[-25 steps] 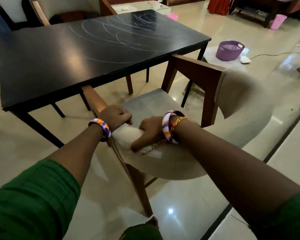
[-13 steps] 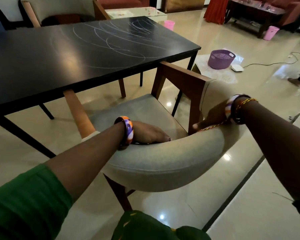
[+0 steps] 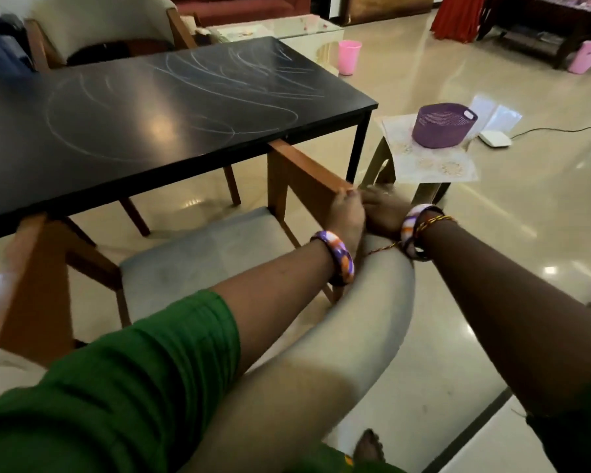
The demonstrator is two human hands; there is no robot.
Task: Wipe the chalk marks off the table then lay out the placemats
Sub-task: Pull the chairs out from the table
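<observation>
Your left hand (image 3: 347, 216) and right hand (image 3: 382, 209) meet at the back end of the chair's (image 3: 202, 254) right wooden armrest (image 3: 307, 172), where it joins the padded backrest. Your left fingers curl over the end of the wood and grip it. Your right hand lies just beside the left, touching it, fingers bent toward the same corner; whether it actually clasps the wood or the padding I cannot tell, since the frame is blurred there. Each wrist wears a striped bangle (image 3: 338, 257).

The black table (image 3: 31, 158) stands in front of you with the chair pushed partly under its near edge. White chalk marks (image 3: 219, 80) curve across the tabletop, unwiped. A purple basket (image 3: 440, 128) sits on a low stool (image 3: 423, 165) to the right of the table.
</observation>
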